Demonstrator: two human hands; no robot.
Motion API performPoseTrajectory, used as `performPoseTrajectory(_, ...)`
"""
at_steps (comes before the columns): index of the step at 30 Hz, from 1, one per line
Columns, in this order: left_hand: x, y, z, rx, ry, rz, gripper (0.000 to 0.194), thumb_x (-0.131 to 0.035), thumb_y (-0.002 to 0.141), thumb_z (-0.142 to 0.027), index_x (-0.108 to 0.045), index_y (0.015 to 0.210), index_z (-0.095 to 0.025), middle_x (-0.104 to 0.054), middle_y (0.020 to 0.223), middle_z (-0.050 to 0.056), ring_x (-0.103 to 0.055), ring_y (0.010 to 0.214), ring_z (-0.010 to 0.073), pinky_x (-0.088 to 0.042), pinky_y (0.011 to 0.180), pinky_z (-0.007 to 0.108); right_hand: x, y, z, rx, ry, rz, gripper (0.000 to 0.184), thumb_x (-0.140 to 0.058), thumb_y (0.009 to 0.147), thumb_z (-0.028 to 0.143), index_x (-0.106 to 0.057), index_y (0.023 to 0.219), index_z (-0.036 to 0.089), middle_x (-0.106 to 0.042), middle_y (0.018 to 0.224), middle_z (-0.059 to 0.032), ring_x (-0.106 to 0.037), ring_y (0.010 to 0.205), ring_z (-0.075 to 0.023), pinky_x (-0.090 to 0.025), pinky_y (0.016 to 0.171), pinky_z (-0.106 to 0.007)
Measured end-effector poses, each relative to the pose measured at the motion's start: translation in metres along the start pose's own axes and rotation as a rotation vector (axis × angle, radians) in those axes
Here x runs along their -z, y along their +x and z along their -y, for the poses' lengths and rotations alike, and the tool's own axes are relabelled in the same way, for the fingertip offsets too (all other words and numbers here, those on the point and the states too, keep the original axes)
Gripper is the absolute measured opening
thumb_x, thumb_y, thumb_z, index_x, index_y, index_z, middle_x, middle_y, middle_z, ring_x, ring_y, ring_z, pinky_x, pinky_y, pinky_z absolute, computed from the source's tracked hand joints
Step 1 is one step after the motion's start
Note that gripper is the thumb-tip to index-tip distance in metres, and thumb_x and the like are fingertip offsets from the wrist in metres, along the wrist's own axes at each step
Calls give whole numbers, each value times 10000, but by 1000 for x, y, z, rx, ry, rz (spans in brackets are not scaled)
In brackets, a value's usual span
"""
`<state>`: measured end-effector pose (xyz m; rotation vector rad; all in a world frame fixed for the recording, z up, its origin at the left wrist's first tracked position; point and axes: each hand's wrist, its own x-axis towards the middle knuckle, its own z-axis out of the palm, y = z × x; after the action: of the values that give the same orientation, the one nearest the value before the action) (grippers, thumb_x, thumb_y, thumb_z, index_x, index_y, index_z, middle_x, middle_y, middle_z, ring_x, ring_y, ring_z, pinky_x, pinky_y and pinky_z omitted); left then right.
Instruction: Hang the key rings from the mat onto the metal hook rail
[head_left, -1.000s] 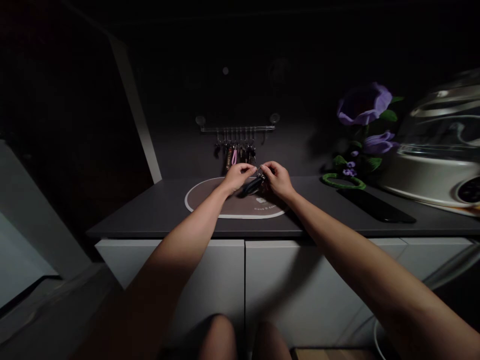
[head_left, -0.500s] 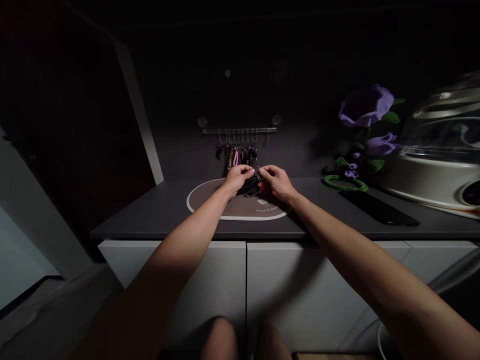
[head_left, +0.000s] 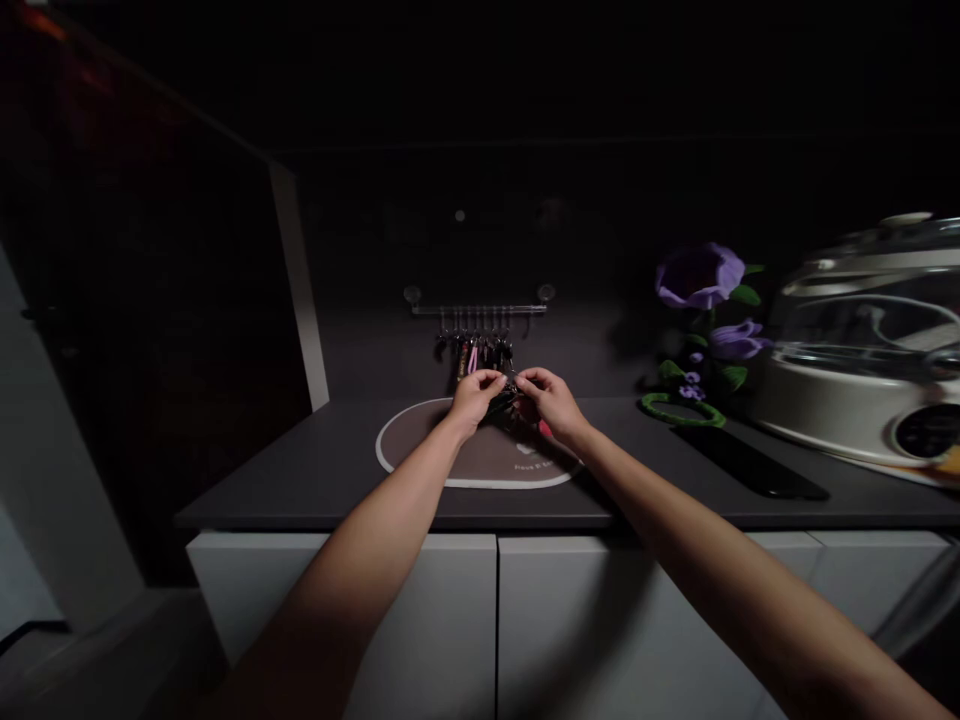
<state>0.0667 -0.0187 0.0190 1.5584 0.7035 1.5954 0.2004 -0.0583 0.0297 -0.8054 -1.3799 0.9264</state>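
My left hand [head_left: 472, 400] and my right hand [head_left: 551, 402] come close together above an oval brown mat [head_left: 420, 455]. Fingertips of both are pinched on a bunch of keys [head_left: 508, 396], dark and metallic, which hangs between them. A small red piece [head_left: 545, 428] shows below my right fingers. Just behind my hands, more keys [head_left: 486, 350] and a pink strap [head_left: 473, 358] dangle from the hooks of a clear wall rail [head_left: 480, 310]. Dim light and my fingers hide the exact grip.
At the right stand purple artificial flowers [head_left: 701, 278] with a green ring base [head_left: 656, 412], a black flat slab [head_left: 750, 462] and a cream appliance with a clear top [head_left: 832, 400]. White cabinet doors [head_left: 420, 610] lie below the dark counter [head_left: 300, 490].
The camera has tilted up, so the whole scene sits lower. My hands stay pinched on the keys, slightly closer together, and the red piece is more covered by my right hand.
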Motion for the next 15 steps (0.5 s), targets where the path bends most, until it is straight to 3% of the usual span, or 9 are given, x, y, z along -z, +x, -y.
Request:
performPoseTrajectory(4, -1, 1, 1, -49, 12, 11, 282, -638, 699, -320, -643, 907, -129, -674, 888, 72, -602, 792, 148, -452, 804, 305, -3, 8, 8, 9, -35, -16, 212, -583, 712, 372, -466, 777, 208, -456, 458, 69, -373, 314, -71, -249, 301, -179)
performPoseTrajectory(8, 0, 1, -2, -193, 268, 26, 229, -609, 729, -220, -657, 937, -137, -666, 1009, 99, -591, 966, 190, -412, 924, 346, -5, 20, 15, 25, -64, -62, 149, -526, 755, 323, -437, 786, 206, -450, 435, 70, -352, 282, -72, -229, 280, -172)
performPoseTrajectory(11, 0, 1, -6, -258, 389, -20, 218, -572, 741, -147, -656, 943, -154, -667, 1017, 82, -587, 980, 182, -407, 941, 347, -9, 25, 21, 31, -99, -86, 102, -496, 772, 283, -435, 776, 201, -442, 426, 67, -362, 284, -75, -244, 282, -171)
performPoseTrajectory(15, 2, 3, -9, -209, 382, -115, 188, -563, 744, -153, -655, 908, -162, -677, 958, 69, -601, 919, 176, -427, 911, 346, -11, 30, 23, -2, -143, -119, 117, -495, 777, 304, -438, 778, 202, -452, 443, 58, -435, 325, -99, -328, 318, -197)
